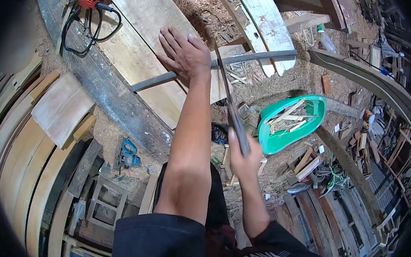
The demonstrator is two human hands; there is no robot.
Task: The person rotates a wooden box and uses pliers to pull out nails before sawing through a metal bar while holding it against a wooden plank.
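Observation:
My left hand (184, 54) lies flat with its fingers spread, pressing on a wide pale board (137, 52) and over a narrow dark wooden strip (269, 55). The strip runs crosswise under that hand, and its right part reaches over another weathered plank. My right hand (246, 159) is closed around the handle end of a handsaw (231, 101), slightly blurred. The long, thin blade points away from me and crosses the strip just right of my left hand. How deep the teeth sit in the strip cannot be made out.
A red power tool (89, 0) with a black cord rests on the boards. A green basin (263, 136) of wood scraps stands to the right. On the floor at left lies a blue power tool (130, 154). Stacked planks (19, 163) line the left side; wood shavings cover the ground.

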